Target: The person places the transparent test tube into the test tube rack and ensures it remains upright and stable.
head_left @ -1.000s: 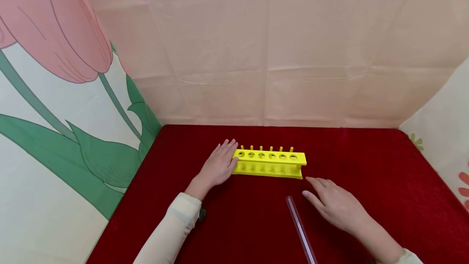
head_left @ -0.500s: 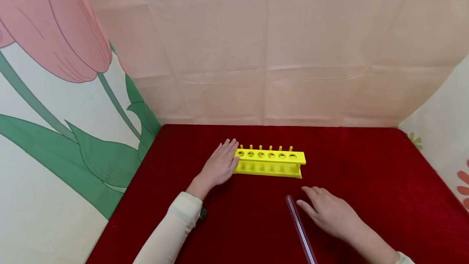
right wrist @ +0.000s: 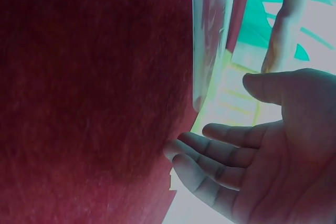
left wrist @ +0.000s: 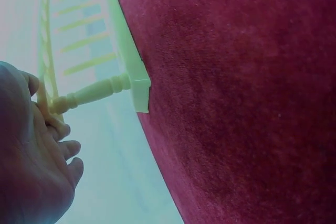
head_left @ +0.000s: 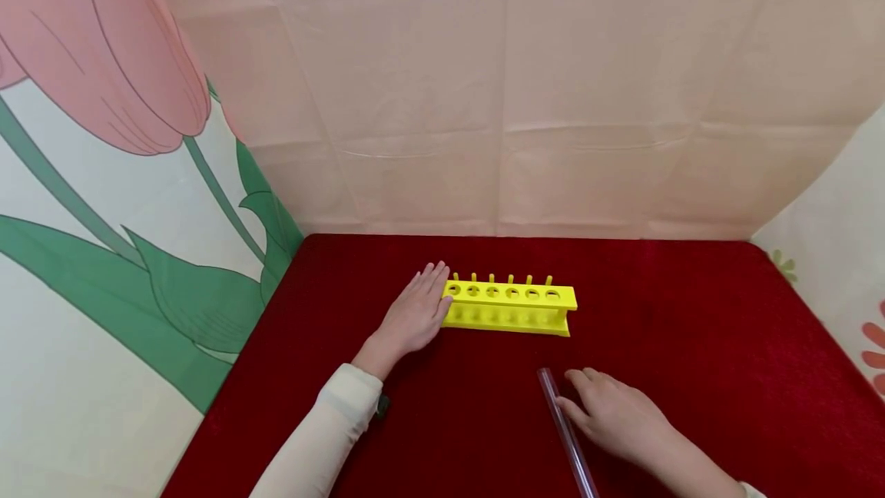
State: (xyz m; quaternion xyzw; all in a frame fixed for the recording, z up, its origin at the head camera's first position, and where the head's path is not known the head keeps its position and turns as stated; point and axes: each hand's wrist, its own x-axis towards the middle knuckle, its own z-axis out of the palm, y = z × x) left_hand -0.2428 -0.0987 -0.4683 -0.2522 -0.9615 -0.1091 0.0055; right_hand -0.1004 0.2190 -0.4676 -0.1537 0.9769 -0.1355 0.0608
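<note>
A yellow test tube rack (head_left: 508, 307) with a row of round holes and several upright pegs stands on the red cloth. My left hand (head_left: 413, 313) rests on the rack's left end, its fingers straight and the thumb at the front edge. In the left wrist view, that hand (left wrist: 31, 145) touches the end of the rack's top shelf (left wrist: 50, 90). A clear test tube (head_left: 568, 436) lies in front of the rack. My right hand (head_left: 615, 413) is just right of it, thumb tip overlapping the tube. In the right wrist view, nothing lies between the spread thumb and fingers (right wrist: 210, 169).
The table (head_left: 442, 421) is covered in dark red cloth. Behind it hangs a plain pinkish cloth backdrop (head_left: 498, 98). A tulip-printed sheet (head_left: 104, 175) stands along the left side, and a pale flowered sheet (head_left: 836, 252) along the right.
My right hand has come back from near the rack's right end, moving down and left to the test tube. The left hand and rack have barely moved.
</note>
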